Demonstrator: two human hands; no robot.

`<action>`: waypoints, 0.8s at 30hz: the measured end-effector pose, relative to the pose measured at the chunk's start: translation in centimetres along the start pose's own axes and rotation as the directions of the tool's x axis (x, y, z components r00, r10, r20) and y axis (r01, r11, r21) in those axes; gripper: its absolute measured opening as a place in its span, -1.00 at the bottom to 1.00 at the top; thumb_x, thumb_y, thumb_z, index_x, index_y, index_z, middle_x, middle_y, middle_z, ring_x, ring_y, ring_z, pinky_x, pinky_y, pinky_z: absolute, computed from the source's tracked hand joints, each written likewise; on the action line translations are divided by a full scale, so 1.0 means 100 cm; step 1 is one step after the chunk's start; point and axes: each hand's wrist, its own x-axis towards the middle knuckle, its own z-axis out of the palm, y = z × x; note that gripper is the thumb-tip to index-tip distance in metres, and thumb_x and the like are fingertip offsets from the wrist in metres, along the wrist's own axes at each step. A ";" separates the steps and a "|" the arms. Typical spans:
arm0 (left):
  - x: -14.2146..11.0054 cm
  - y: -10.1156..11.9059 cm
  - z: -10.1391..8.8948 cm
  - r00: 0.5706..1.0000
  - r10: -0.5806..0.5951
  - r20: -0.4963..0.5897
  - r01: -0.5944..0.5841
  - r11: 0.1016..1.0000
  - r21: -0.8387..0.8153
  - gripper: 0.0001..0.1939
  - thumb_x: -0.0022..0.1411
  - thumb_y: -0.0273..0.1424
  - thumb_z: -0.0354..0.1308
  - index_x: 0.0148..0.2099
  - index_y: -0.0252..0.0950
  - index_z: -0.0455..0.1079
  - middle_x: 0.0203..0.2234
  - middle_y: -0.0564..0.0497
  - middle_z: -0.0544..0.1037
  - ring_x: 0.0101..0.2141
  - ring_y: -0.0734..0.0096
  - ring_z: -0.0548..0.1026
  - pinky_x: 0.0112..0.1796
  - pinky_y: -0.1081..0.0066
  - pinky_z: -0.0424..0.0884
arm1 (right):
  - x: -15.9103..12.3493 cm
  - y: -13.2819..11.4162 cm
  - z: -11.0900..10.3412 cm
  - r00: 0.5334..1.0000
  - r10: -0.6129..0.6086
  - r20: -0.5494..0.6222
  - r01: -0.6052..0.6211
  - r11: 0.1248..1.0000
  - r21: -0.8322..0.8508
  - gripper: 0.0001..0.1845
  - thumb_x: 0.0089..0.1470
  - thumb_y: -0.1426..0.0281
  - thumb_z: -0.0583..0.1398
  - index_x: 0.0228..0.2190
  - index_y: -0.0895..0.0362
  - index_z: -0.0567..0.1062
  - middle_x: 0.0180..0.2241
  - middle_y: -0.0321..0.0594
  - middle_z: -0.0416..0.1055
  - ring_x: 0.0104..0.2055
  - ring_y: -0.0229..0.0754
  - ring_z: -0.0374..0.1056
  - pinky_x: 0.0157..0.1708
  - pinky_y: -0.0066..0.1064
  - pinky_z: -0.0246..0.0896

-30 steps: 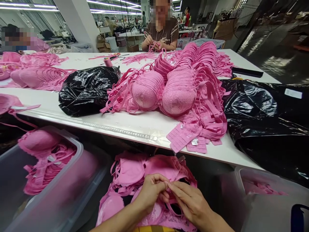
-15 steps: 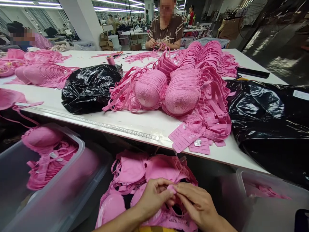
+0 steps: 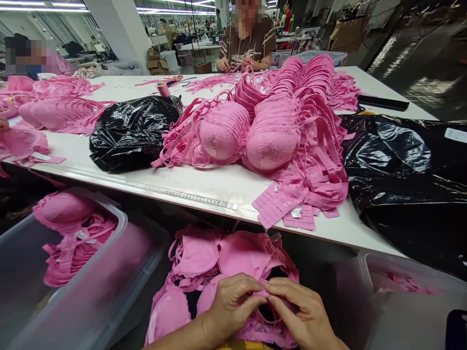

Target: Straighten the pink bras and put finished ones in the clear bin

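A pink strap [image 3: 260, 292] ran crosswise from hand to hand, before the near edge of the white table [image 3: 204, 183]. The left hand [image 3: 231, 304] pinched it between thumb and fingers; the right hand [image 3: 304, 308] gripped it likewise. Padded bras [image 3: 241, 253] lay beneath, nested bras [image 3: 272, 138] on the table.

the worktop [image 3: 204, 177] is white, the tape [image 3: 182, 194] along its near edge pale with dark ticks. the stacked bras [image 3: 272, 131] are pink with lace-patterned cups; the tags [image 3: 279, 204] at the near edge, pink with dark lines. the left bag [image 3: 134, 133] and right bag [image 3: 394, 160] are glossy black, the label [image 3: 456, 135] on the right one white. beyond the far edge, the person's top [image 3: 248, 43] is brown with cream streaks. below the near edge, the lower bras [image 3: 242, 253] and pinched cloth [image 3: 261, 292] are pink.
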 end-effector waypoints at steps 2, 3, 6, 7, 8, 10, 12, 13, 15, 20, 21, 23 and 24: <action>-0.001 0.000 0.001 1.000 0.002 -0.017 -0.002 1.000 -0.008 -0.92 0.11 -0.50 0.18 -0.37 -0.33 0.52 -0.50 -0.12 0.58 -0.44 0.38 0.53 -0.36 0.50 0.42 | -0.002 0.000 0.002 0.996 0.083 0.026 -0.083 0.997 -0.010 -0.89 0.05 0.45 0.20 -0.33 0.06 0.51 -0.41 -0.28 0.53 -0.39 -0.23 0.47 -0.37 -0.56 0.41; -0.002 -0.001 0.003 1.000 -0.005 -0.029 0.004 1.000 -0.021 -0.91 0.11 -0.51 0.17 -0.39 -0.34 0.51 -0.52 -0.12 0.57 -0.45 0.38 0.52 -0.37 0.50 0.41 | -0.004 0.001 0.003 0.990 0.135 0.045 -0.134 0.991 -0.023 -0.91 0.04 0.41 0.22 -0.34 0.06 0.51 -0.41 -0.28 0.53 -0.40 -0.22 0.47 -0.39 -0.56 0.41; -0.006 -0.006 0.008 0.997 -0.054 -0.050 0.051 0.997 -0.058 -0.91 0.08 -0.53 0.17 -0.43 -0.34 0.48 -0.56 -0.09 0.55 -0.48 0.39 0.50 -0.40 0.49 0.40 | -0.008 0.003 0.006 0.970 0.225 0.091 -0.221 0.974 -0.055 -0.86 0.00 0.33 0.26 -0.32 0.05 0.51 -0.41 -0.27 0.54 -0.41 -0.20 0.48 -0.41 -0.56 0.41; -0.008 -0.008 0.010 0.995 -0.090 -0.048 0.086 0.993 -0.075 -0.91 0.08 -0.53 0.16 -0.45 -0.34 0.47 -0.56 -0.08 0.54 -0.50 0.39 0.49 -0.42 0.49 0.39 | -0.009 0.003 0.007 0.972 0.213 0.098 -0.209 0.977 -0.049 -0.87 0.02 0.33 0.25 -0.32 0.06 0.51 -0.40 -0.26 0.54 -0.40 -0.20 0.48 -0.40 -0.55 0.41; -0.009 -0.010 0.011 0.989 -0.143 -0.037 0.138 0.985 -0.103 -0.91 0.07 -0.51 0.16 -0.46 -0.35 0.46 -0.57 -0.08 0.53 -0.52 0.41 0.48 -0.45 0.48 0.38 | -0.009 0.003 0.008 0.977 0.185 0.103 -0.182 0.983 -0.037 -0.89 0.04 0.35 0.22 -0.32 0.06 0.51 -0.40 -0.25 0.53 -0.39 -0.20 0.48 -0.40 -0.55 0.41; -0.008 -0.013 0.013 0.957 -0.290 0.010 0.286 0.938 -0.197 -0.90 0.05 -0.47 0.15 -0.48 -0.35 0.43 -0.59 -0.04 0.50 -0.60 0.45 0.43 -0.53 0.49 0.34 | -0.008 0.004 0.009 0.989 0.110 0.098 -0.109 0.994 -0.012 -0.89 0.09 0.42 0.16 -0.34 0.08 0.51 -0.42 -0.23 0.52 -0.40 -0.22 0.47 -0.41 -0.55 0.40; -0.003 -0.014 0.012 0.900 -0.427 0.089 0.435 0.861 -0.266 -0.86 0.07 -0.40 0.13 -0.48 -0.35 0.39 -0.62 0.00 0.46 -0.65 0.47 0.38 -0.59 0.49 0.30 | -0.005 0.007 0.009 0.997 0.036 0.075 -0.035 0.999 -0.016 -0.86 0.09 0.49 0.13 -0.35 0.09 0.50 -0.44 -0.23 0.51 -0.41 -0.23 0.46 -0.41 -0.54 0.41; 0.000 -0.013 0.010 0.882 -0.460 0.102 0.471 0.847 -0.248 -0.83 0.09 -0.38 0.10 -0.48 -0.34 0.38 -0.62 0.01 0.45 -0.65 0.47 0.38 -0.58 0.49 0.29 | -0.004 0.009 0.008 0.998 0.003 0.057 -0.001 0.999 -0.035 -0.85 0.08 0.51 0.13 -0.34 0.10 0.49 -0.43 -0.22 0.51 -0.40 -0.22 0.46 -0.39 -0.53 0.41; 0.008 -0.011 0.005 0.898 -0.438 0.054 0.441 0.895 -0.074 -0.79 0.14 -0.37 0.03 -0.48 -0.34 0.37 -0.60 0.01 0.45 -0.57 0.42 0.41 -0.50 0.45 0.30 | -0.002 0.016 0.007 0.998 -0.059 0.019 0.060 0.994 -0.096 -0.83 0.06 0.54 0.14 -0.32 0.10 0.49 -0.41 -0.21 0.52 -0.36 -0.20 0.47 -0.35 -0.49 0.43; 0.020 -0.010 0.000 0.954 -0.297 -0.043 0.282 0.840 0.464 -0.85 0.14 -0.47 -0.01 -0.40 -0.32 0.38 -0.45 -0.03 0.45 -0.41 0.34 0.41 -0.35 0.38 0.27 | -0.006 0.035 0.011 0.991 -0.125 -0.045 0.112 0.968 -0.225 -0.82 0.04 0.56 0.15 -0.31 0.12 0.51 -0.40 -0.19 0.53 -0.35 -0.18 0.48 -0.31 -0.44 0.45; 0.020 -0.010 0.001 0.952 -0.304 -0.042 0.282 0.813 0.509 -0.86 0.13 -0.47 -0.01 -0.38 -0.31 0.37 -0.43 -0.04 0.45 -0.38 0.33 0.41 -0.34 0.37 0.27 | -0.008 0.038 0.012 0.991 -0.124 -0.052 0.109 0.967 -0.232 -0.82 0.05 0.55 0.15 -0.32 0.12 0.51 -0.39 -0.19 0.53 -0.35 -0.18 0.48 -0.31 -0.44 0.45; 0.021 -0.011 0.004 0.947 -0.319 -0.029 0.277 0.771 0.574 -0.88 0.12 -0.45 0.00 -0.34 -0.31 0.36 -0.39 -0.05 0.45 -0.35 0.28 0.42 -0.31 0.34 0.28 | -0.011 0.042 0.015 0.991 -0.119 -0.064 0.100 0.965 -0.243 -0.83 0.05 0.54 0.15 -0.32 0.12 0.51 -0.39 -0.19 0.53 -0.34 -0.18 0.48 -0.31 -0.44 0.46; 0.021 -0.012 0.006 0.945 -0.327 -0.019 0.273 0.754 0.598 -0.88 0.12 -0.44 0.00 -0.33 -0.31 0.36 -0.37 -0.06 0.44 -0.33 0.26 0.42 -0.30 0.32 0.28 | -0.012 0.043 0.016 0.991 -0.117 -0.068 0.097 0.964 -0.250 -0.83 0.06 0.53 0.15 -0.32 0.12 0.51 -0.39 -0.19 0.53 -0.34 -0.18 0.48 -0.32 -0.44 0.46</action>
